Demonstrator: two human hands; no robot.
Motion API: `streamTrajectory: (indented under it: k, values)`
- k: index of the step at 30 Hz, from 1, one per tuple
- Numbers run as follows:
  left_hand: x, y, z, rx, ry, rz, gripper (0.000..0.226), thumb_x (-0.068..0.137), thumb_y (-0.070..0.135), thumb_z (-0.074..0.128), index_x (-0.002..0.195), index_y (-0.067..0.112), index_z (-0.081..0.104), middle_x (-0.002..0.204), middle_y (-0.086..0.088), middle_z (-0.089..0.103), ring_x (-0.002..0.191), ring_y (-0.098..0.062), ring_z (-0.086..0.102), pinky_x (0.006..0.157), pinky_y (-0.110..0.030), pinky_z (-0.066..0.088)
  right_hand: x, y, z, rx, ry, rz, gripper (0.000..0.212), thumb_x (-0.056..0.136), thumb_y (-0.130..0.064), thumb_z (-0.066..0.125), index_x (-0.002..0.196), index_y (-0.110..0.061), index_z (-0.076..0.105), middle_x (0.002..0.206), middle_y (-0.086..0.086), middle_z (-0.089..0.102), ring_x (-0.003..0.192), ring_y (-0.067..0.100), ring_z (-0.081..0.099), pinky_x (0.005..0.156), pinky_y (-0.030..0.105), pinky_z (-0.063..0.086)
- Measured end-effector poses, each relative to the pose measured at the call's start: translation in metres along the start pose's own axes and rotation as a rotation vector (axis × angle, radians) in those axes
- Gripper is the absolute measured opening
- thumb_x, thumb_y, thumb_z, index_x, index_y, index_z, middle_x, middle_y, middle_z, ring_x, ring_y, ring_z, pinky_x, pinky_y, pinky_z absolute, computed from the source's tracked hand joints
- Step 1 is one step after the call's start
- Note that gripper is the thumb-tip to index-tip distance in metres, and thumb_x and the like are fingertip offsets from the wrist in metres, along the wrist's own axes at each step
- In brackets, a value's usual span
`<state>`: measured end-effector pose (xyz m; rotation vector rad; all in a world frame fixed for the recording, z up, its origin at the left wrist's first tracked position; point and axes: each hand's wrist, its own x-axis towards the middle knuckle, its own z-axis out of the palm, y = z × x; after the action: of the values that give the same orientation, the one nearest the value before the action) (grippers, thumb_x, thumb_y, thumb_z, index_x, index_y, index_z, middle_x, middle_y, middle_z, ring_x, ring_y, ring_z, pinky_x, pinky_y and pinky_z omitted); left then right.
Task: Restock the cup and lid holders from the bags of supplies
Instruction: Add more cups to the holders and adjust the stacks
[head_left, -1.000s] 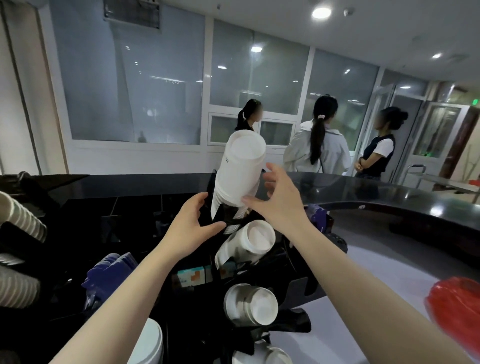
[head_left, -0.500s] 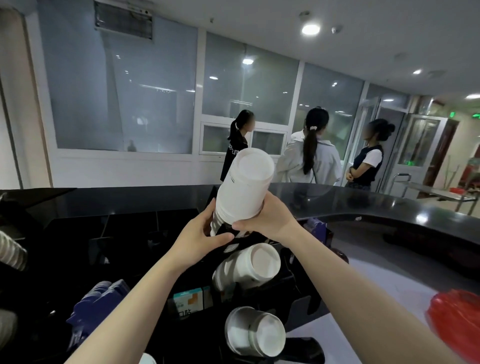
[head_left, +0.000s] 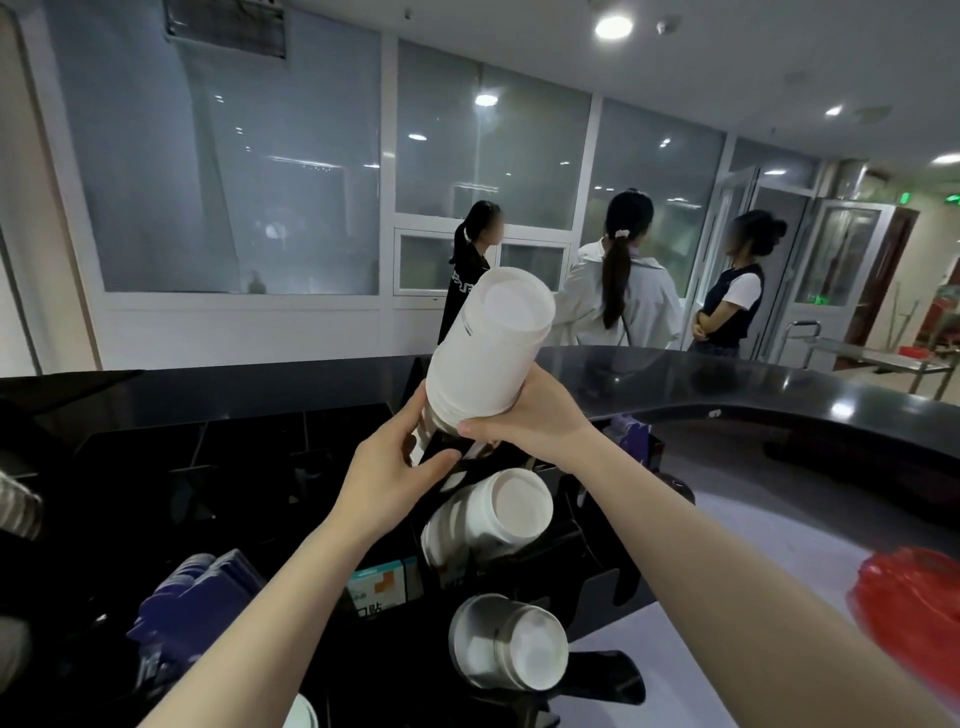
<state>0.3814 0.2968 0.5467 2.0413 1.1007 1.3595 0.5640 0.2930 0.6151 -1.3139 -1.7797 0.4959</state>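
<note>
Holding a tall stack of white paper cups (head_left: 488, 353), the person's two bare hands meet in the middle of the view. The right hand (head_left: 524, 421) wraps its fingers around the low end of the stack. The left hand (head_left: 395, 473) curls around the very bottom of the stack, thumb in front, right where the cups go into the top slot of the black cup holder rack (head_left: 587, 566). The stack leans up and to the right, with its flat closed end pointing at the camera. A thin line of small dark print runs down the side of the top cup, but it is too tiny to read.

Just below, in the next slot, sits a shorter stack of white cups (head_left: 488, 519). Nearer still is a stack of grey-looking cups (head_left: 509, 642) in a lower slot.

A small blue and orange card (head_left: 376, 584) is stuck on the rack to the left of the cups. It has some writing at the bottom, but only part of it shows.

A pile of purple paper things (head_left: 202, 597) lies at the near left. A red plastic bag (head_left: 909, 608) sits at the near right on the pale floor. A long shiny black counter (head_left: 779, 389) curves across the far side. Behind it three people (head_left: 618, 280) stand by big glass windows. A green sign (head_left: 906, 198) glows at the far right, too small to read.
</note>
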Motion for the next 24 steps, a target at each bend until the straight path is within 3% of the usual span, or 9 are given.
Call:
streamTrajectory:
  k: [3,6,8,11,14,18,21,24]
  values:
    - [0.0,0.006,0.0,-0.072,-0.089,-0.005,0.088,0.082,0.025,0.064,0.145,0.055,0.01,0.136,0.024,0.051,0.127,0.001,0.046,0.106,-0.037,0.04,0.0,-0.005,0.001,0.073,0.002,-0.063,0.06,0.059,-0.033,0.086,0.114,-0.031,0.062,0.11,-0.009,0.069,0.108,0.009,0.062,0.094,0.043,0.05]
    - [0.001,0.011,-0.003,-0.103,-0.136,0.0,0.089,0.079,0.028,0.063,0.144,0.057,0.01,0.138,0.021,0.05,0.129,-0.004,0.045,0.108,-0.043,0.039,-0.002,-0.007,0.0,0.108,-0.004,-0.067,0.061,0.061,-0.027,0.086,0.116,-0.028,0.061,0.111,-0.008,0.069,0.109,0.011,0.062,0.095,0.044,0.049]
    - [0.0,0.016,-0.007,-0.098,-0.144,0.011,0.086,0.079,0.029,0.064,0.144,0.056,0.015,0.137,0.023,0.05,0.128,-0.001,0.045,0.107,-0.038,0.039,-0.004,-0.009,-0.002,0.102,-0.009,-0.059,0.062,0.061,-0.024,0.087,0.117,-0.025,0.06,0.111,-0.008,0.069,0.108,0.009,0.062,0.095,0.042,0.05]
    - [-0.005,0.032,-0.009,-0.043,-0.024,0.117,0.076,0.079,0.025,0.064,0.144,0.043,0.03,0.138,0.024,0.047,0.128,0.004,0.042,0.103,-0.025,0.036,-0.013,-0.02,-0.011,0.102,0.019,-0.118,0.051,0.061,-0.017,0.087,0.108,-0.02,0.065,0.102,-0.006,0.071,0.098,0.006,0.064,0.087,0.037,0.054]
    - [-0.014,0.05,-0.007,-0.076,0.095,0.171,0.066,0.078,0.027,0.065,0.139,0.034,0.042,0.132,0.021,0.053,0.124,0.001,0.048,0.097,-0.014,0.04,-0.028,-0.031,-0.022,0.095,0.058,-0.152,0.062,0.058,-0.021,0.088,0.114,-0.02,0.062,0.111,-0.006,0.067,0.103,0.007,0.061,0.087,0.031,0.052]
    - [-0.037,0.072,0.002,-0.319,0.246,0.137,0.054,0.079,0.031,0.069,0.129,0.036,0.051,0.116,0.01,0.067,0.105,-0.009,0.064,0.085,-0.019,0.051,-0.058,-0.039,-0.031,0.156,0.02,-0.166,0.068,0.058,-0.021,0.091,0.119,-0.017,0.061,0.114,-0.003,0.066,0.107,0.01,0.061,0.091,0.037,0.053]
    - [-0.055,0.086,0.011,-0.389,0.293,0.113,0.051,0.079,0.023,0.07,0.122,0.042,0.053,0.103,0.008,0.072,0.095,-0.01,0.068,0.076,-0.018,0.052,-0.084,-0.041,-0.038,0.193,-0.022,-0.199,0.066,0.062,-0.018,0.089,0.122,-0.016,0.06,0.113,-0.004,0.068,0.108,0.01,0.062,0.091,0.039,0.053]
    - [-0.078,0.091,0.018,-0.447,0.269,0.046,0.052,0.078,0.017,0.071,0.122,0.038,0.054,0.093,0.0,0.074,0.089,-0.014,0.07,0.075,-0.021,0.054,-0.113,-0.033,-0.047,0.249,-0.115,-0.228,0.051,0.068,-0.011,0.085,0.114,-0.014,0.064,0.105,-0.008,0.071,0.102,0.008,0.064,0.083,0.028,0.054]
